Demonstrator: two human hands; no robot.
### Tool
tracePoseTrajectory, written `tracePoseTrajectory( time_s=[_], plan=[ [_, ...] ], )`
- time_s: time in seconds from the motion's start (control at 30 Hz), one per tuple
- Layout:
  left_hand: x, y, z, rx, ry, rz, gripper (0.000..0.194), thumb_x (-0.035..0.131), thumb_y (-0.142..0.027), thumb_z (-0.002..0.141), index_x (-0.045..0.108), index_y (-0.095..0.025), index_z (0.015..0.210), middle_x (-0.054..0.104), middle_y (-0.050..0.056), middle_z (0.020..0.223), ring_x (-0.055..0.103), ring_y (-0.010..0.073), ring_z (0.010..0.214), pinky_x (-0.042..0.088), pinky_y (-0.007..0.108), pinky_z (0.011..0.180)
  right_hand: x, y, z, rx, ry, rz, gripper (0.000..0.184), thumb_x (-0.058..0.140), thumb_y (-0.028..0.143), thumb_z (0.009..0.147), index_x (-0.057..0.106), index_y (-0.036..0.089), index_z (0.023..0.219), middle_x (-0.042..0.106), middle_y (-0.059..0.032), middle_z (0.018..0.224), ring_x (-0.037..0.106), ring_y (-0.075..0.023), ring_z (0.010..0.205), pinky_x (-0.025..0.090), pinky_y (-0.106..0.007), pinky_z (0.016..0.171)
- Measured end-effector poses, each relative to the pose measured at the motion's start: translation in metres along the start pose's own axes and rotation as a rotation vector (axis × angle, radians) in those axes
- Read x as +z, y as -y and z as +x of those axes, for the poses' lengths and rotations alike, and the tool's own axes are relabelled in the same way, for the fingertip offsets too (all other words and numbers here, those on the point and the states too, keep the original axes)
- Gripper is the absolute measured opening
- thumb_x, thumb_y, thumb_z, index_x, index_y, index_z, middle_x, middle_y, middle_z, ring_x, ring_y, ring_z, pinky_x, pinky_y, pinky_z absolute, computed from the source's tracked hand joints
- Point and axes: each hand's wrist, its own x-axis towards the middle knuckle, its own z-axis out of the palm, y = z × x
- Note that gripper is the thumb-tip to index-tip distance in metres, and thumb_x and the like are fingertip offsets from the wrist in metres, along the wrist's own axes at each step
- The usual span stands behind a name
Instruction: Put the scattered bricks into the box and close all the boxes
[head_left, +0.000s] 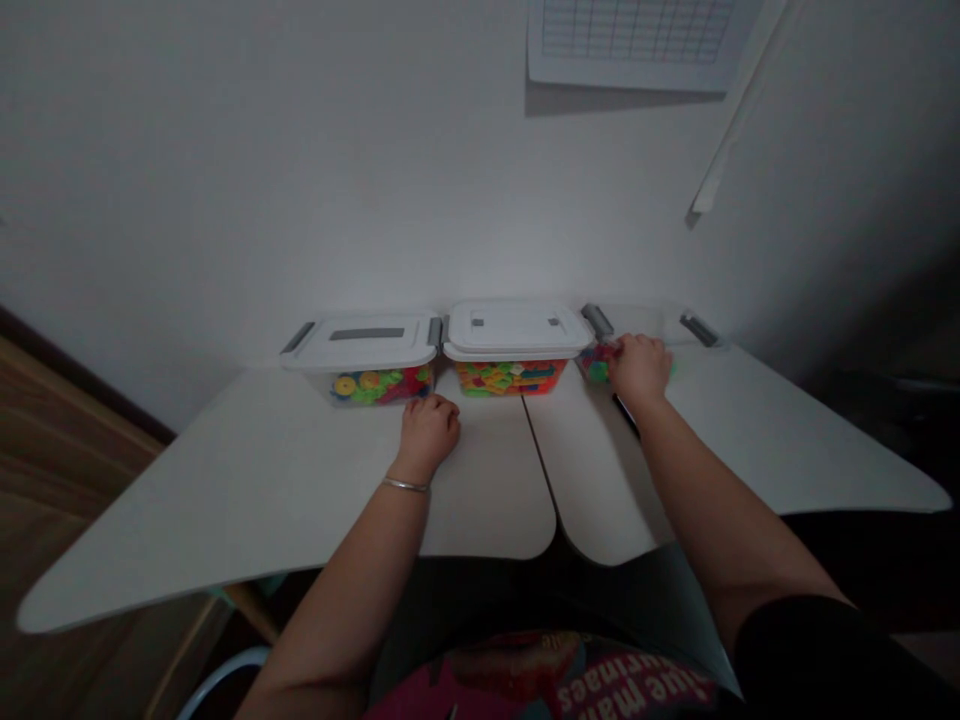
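My right hand (641, 370) reaches into the uncovered clear plastic box (645, 322) at the right. Its fingers are bent together beside a red plastic piece (609, 350); whether they grip it is hard to see. Green pieces (598, 371) lie low in that box, partly hidden by the hand. My left hand (430, 428) rests on the white table with its fingers curled in and nothing visible in them. It is just in front of the left lidded box (360, 345), which holds yellow, green and red plastic pieces (386, 385).
Between those two stands a middle box with a white lid (517, 328), full of orange, yellow and green pieces (510, 377). A dark narrow object (625, 415) lies by my right wrist. The white table (300, 490) has a seam (541, 455). Behind rises a wall with a printed sheet (630, 40).
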Motion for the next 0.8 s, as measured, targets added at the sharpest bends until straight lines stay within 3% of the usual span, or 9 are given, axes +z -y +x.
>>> tracePoseTrajectory(
  time_s=[0.13,0.23,0.43,0.63,0.8],
  plan=[
    [0.0,0.0,0.0,-0.001,0.0,-0.007,0.025,0.051,-0.019,0.084,0.073,-0.017,0.096,0.069,0.012,0.102,0.064,0.0282,0.099,0.043,0.044,0.093,-0.023,-0.011,-0.005,0.031,-0.059,0.006,0.029,0.05,0.029,0.088,0.068,0.013,0.103,0.068,-0.0172,0.105,0.056,-0.0321,0.101,0.038,-0.041,0.081],
    [-0.001,0.0,0.0,0.003,0.003,-0.01,0.025,0.051,-0.019,0.084,0.073,-0.017,0.095,0.069,0.012,0.101,0.064,0.028,0.099,0.044,0.044,0.092,-0.047,-0.019,-0.015,-0.039,-0.067,0.006,0.032,0.051,0.031,0.089,0.069,0.012,0.107,0.068,-0.019,0.103,0.057,-0.034,0.101,0.038,-0.043,0.079],
    [-0.001,0.002,-0.001,-0.009,0.006,-0.011,0.026,0.05,-0.019,0.084,0.073,-0.017,0.095,0.07,0.011,0.101,0.064,0.0276,0.098,0.045,0.043,0.091,-0.084,-0.029,-0.064,-0.13,-0.22,0.014,0.024,0.056,0.031,0.086,0.07,0.014,0.094,0.068,-0.0174,0.091,0.058,-0.0312,0.088,0.041,-0.041,0.074],
    [-0.002,0.002,-0.001,-0.012,0.014,-0.032,0.026,0.049,-0.02,0.085,0.073,-0.017,0.095,0.07,0.012,0.1,0.065,0.0273,0.098,0.046,0.043,0.092,-0.102,-0.022,-0.12,-0.314,-0.27,0.138,0.021,0.055,0.032,0.088,0.07,0.016,0.089,0.069,-0.0123,0.086,0.06,-0.0294,0.083,0.046,-0.041,0.076],
    [-0.002,0.004,-0.001,-0.009,0.001,-0.101,0.025,0.051,-0.019,0.084,0.073,-0.016,0.094,0.07,0.012,0.1,0.065,0.027,0.097,0.047,0.042,0.092,-0.104,-0.008,-0.143,-0.393,-0.168,0.203,0.016,0.058,0.028,0.087,0.07,0.018,0.09,0.071,-0.0099,0.091,0.061,-0.0292,0.088,0.049,-0.044,0.08]
  ],
)
